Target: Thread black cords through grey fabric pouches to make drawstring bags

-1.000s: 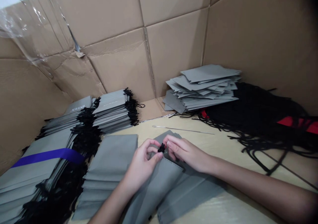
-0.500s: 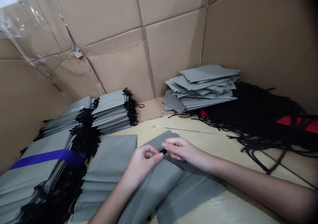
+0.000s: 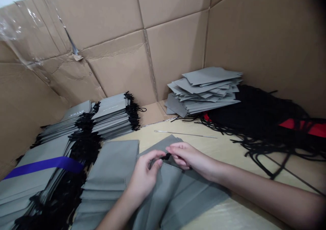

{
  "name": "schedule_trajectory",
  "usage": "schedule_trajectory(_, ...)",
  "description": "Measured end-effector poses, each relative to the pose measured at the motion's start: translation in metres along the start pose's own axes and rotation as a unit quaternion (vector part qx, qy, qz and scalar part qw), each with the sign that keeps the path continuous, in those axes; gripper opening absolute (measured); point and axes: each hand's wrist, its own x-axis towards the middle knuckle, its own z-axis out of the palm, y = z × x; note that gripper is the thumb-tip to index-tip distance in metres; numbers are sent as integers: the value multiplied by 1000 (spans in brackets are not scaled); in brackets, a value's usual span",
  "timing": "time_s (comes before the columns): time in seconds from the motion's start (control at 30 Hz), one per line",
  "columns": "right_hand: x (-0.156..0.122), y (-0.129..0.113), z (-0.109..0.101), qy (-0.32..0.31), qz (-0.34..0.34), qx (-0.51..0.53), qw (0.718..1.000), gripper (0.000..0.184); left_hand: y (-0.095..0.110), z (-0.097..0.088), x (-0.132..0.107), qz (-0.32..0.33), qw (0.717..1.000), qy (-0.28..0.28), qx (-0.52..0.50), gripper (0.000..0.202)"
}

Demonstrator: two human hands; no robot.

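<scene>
A grey fabric pouch lies on the pale table in front of me, on top of other grey pouches. At its top edge a black drawstring knot shows between my fingertips. My left hand pinches the black cord from the left, fingers curled. My right hand pinches the same cord from the right, thumb and fingers pressed together. A thin metal threading rod lies on the table just beyond my hands.
Stacks of finished grey pouches with black cords fill the left, one bound by a purple band. A loose pile of grey pouches sits at the back. Tangled black cords with red cloth lie right. Cardboard walls enclose the table.
Both hands have stayed on the cord knot, with the fingers drawing closer together over it. The view shifted slightly left.
</scene>
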Motion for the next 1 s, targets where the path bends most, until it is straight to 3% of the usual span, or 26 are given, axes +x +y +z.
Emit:
schedule_trajectory(0.13,-1,0,0,6,-5,26,1000,34,2,0,-1,14,999,-11,28,27)
schedule_trajectory(0.23,0,0,-1,28,-21,-14,999,37,1,1,0,-16,997,7,76,28)
schedule_trajectory(0.33,2,0,-2,45,-38,-48,997,42,-1,2,0,-20,994,20,101,21)
schedule_trajectory(0.47,2,0,-2,21,-50,-9,998,42,2,1,-2,4,995,32,100,15)
schedule_trajectory(0.6,3,-1,-2,8,-61,11,998,40,6,1,0,-2,997,40,73,13)
schedule_trajectory(0.83,5,-1,-8,13,-97,-140,985,44,3,1,3,-47,997,6,-54,24)
schedule_trajectory(1.0,0,-1,-7,-16,-128,-176,976,36,7,1,1,-41,998,-1,-47,30)
